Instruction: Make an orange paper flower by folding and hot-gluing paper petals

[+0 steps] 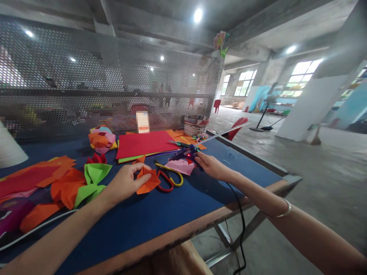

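Observation:
Between the thumb and fingers of my left hand point(126, 181) is a folded orange paper piece point(148, 181), just above the blue table. My right hand point(213, 166) grips a dark blue glue gun point(183, 153) with a lit red light; a long clear glue stick point(223, 133) juts from its back. Scissors point(174, 178) with one red and one yellow handle lie beside the orange piece. A pink paper piece point(181, 166) rests under the glue gun. Green folded paper point(96, 173) and orange folded paper point(69, 187) lie left of my left hand.
A stack of red sheets point(146, 143) lies at the back, near a woven basket point(196, 125) and a paper ball point(102, 138). A perforated metal panel point(114, 84) borders the far side. The glue gun's black cable point(241, 214) hangs over the table's front edge.

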Available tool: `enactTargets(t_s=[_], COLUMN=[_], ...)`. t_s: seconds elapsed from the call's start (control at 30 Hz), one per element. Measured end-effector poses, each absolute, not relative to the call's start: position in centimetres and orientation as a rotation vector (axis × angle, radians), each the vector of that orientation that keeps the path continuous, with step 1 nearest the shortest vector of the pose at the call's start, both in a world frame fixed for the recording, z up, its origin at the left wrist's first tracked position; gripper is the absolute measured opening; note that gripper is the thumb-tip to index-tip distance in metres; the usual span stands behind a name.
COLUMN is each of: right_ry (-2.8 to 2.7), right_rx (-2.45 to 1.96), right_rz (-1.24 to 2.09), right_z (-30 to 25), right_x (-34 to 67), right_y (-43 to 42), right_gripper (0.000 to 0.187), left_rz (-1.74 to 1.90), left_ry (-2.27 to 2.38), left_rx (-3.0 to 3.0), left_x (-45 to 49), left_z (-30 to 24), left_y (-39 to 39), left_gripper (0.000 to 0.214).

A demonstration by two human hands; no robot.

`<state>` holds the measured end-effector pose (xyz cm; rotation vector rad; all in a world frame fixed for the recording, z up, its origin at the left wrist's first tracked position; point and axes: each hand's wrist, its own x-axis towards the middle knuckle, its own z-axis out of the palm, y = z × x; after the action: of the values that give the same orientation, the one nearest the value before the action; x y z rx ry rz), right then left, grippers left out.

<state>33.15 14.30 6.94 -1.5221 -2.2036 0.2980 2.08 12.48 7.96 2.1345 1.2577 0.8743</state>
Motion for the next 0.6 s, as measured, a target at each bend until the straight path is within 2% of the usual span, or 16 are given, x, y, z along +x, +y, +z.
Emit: enactTargets(t_s=[0.23,0.37,0.6], right_ry=[-2.298,-2.274,-2.380], right_rx=[-1.555,-1.647,-1.796], right_rz=[0.130,0.132,0.032], right_z=[6.8,7.3,7.3], right_x=[32.6,31.8,30.8], right_y=[14.5,14.8,16.1], right_gripper=[0.027,0.035,0.019], left_rz=[0.834,0.808,0.802], left_ry=[1.294,1.316,1.360], left_rx=[2.179,2.172,2.193], left_x=[1.8,1.8,1.9], left_z=[7.9,7.9,8.2], left_y=[12.7,12.5,12.2], left_gripper=[0.033,0.032,0.031])
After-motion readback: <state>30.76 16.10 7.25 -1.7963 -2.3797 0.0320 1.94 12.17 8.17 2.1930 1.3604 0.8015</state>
